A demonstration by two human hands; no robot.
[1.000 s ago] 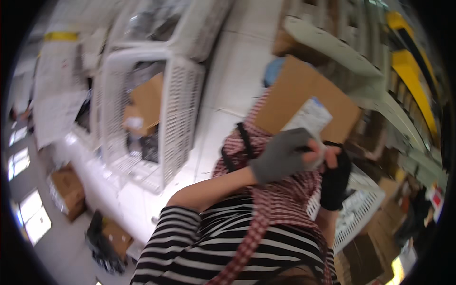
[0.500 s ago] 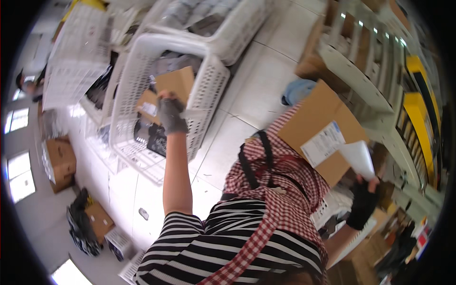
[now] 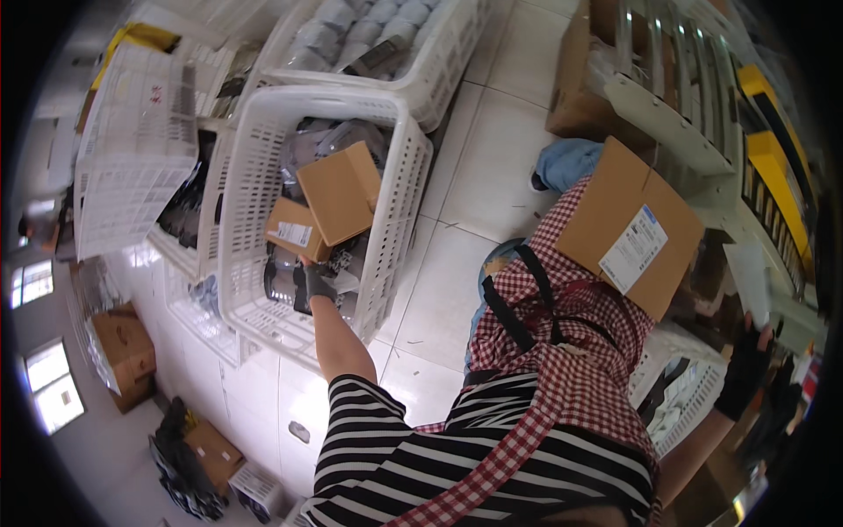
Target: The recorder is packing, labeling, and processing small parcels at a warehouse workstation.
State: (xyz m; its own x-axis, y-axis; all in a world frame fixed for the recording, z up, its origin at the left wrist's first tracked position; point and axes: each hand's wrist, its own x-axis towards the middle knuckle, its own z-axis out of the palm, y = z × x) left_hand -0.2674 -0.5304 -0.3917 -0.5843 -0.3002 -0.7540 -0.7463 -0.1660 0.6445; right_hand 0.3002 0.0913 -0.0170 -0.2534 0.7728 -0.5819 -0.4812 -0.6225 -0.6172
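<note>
In a grey fingerless glove, my left hand (image 3: 318, 285) reaches into a white slatted basket (image 3: 237, 184). Its fingers look curled, the tips at the lower edge of a small labelled cardboard box (image 3: 294, 230); whether they grip it is hidden. A larger cardboard box (image 3: 341, 189) lies beside that one, on dark plastic-wrapped packs (image 3: 285, 277). On the right, my right hand (image 3: 746, 369), black-gloved, is closed on a white sheet (image 3: 749, 279). Between that hand and my checked apron, a big cardboard box (image 3: 606, 228) with a white label rests against my legs.
Another white basket (image 3: 430, 83) holding white rolls stands beyond. White crates (image 3: 132, 167) are stacked at left. A slatted rack (image 3: 672, 123) with yellow parts stands at right, and a white basket (image 3: 694, 408) sits by my right side. Cardboard boxes (image 3: 123, 351) lie by the left wall.
My left hand has drawn back from the larger box in the basket to the small box's lower edge. My right hand, still with the white sheet, has moved outward to the right.
</note>
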